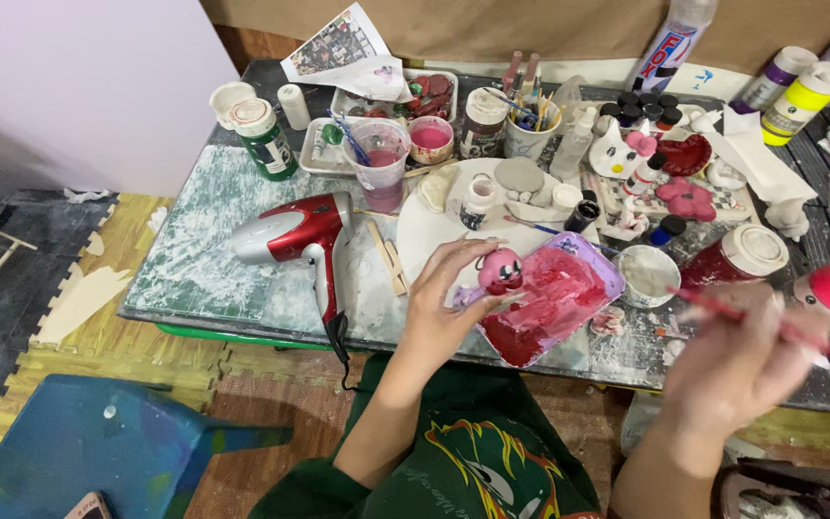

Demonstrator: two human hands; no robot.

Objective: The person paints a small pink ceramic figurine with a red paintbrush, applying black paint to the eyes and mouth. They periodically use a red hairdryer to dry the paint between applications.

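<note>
My left hand [442, 306] holds a small pink clay figure [500, 271] above a purple palette tray [596, 261] smeared with red and pink paint. My right hand [737, 358], blurred, grips a thin red-handled paintbrush [722, 309] that points left toward the tray and a small white paint pot [647, 275]. Both hands hover over the near edge of a paint-stained low table [194, 259].
A red and silver hair dryer [295, 234] lies left of the hands. Behind are a plastic cup of pink water [380, 163], a green bottle [263, 139], a mug of brushes [527, 130], paint bottles [804, 96], clay pieces and a white plate [420, 226]. A blue stool [98, 447] stands lower left.
</note>
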